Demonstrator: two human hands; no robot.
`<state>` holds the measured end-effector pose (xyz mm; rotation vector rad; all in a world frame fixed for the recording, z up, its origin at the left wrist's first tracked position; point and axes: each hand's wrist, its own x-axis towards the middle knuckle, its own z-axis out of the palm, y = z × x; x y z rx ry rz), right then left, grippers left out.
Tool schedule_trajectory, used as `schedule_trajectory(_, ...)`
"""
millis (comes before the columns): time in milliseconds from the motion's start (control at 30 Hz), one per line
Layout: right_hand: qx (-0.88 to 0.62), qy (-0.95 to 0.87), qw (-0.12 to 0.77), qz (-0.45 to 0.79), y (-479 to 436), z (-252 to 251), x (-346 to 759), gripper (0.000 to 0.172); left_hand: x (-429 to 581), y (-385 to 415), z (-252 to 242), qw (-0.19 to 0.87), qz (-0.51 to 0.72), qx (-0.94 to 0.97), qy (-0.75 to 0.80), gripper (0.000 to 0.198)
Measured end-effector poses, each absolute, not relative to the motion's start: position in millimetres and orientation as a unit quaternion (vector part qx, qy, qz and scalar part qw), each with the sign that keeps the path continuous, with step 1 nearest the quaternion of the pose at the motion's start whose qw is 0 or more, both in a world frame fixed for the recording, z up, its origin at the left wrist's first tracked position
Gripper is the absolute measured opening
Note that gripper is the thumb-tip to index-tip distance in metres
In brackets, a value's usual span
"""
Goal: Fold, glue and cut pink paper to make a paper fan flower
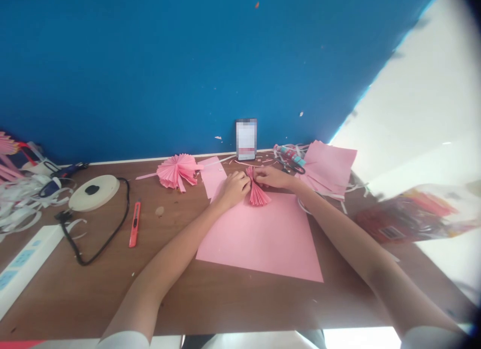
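Observation:
A pleated pink paper fan (258, 194) stands between my two hands, pinched narrow near its top and flaring out below. My left hand (236, 187) is closed on its left side, fingers curled against the folds. From the right, my right hand (271, 177) pinches the upper part of the same fan with thumb and fingers. Under the fan lies a large flat pink paper sheet (263, 238). A smaller pink paper piece (213, 176) lies just beyond my left hand. Some fingertips are hidden behind the folds.
A finished-looking pink paper rosette (177, 171), a red box cutter (135, 223), a round white device (93, 192) with black cable and a white power strip (26, 269) lie left. A phone (246, 140) leans on the blue wall. Scissors (291, 167) and stacked pink papers (330, 166) lie right.

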<state>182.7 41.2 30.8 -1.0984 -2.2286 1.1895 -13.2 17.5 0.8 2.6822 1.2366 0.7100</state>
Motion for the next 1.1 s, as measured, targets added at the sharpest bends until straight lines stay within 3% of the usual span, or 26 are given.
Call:
schedule_trajectory(467,-0.495,-0.733,0.293,0.363,46,0,170,0.011,-9,20,1,0.033,0.218,0.883,0.415,0.019)
schedule_trajectory(733,-0.494,-0.65,0.285,0.502,52,0,174,0.022,-11,15,2,0.056,0.242,0.863,0.439,0.023)
schedule_trajectory(1100,-0.489,-0.682,0.283,0.465,46,8,171,0.015,-12,18,0,0.07,0.243,0.866,0.431,0.019)
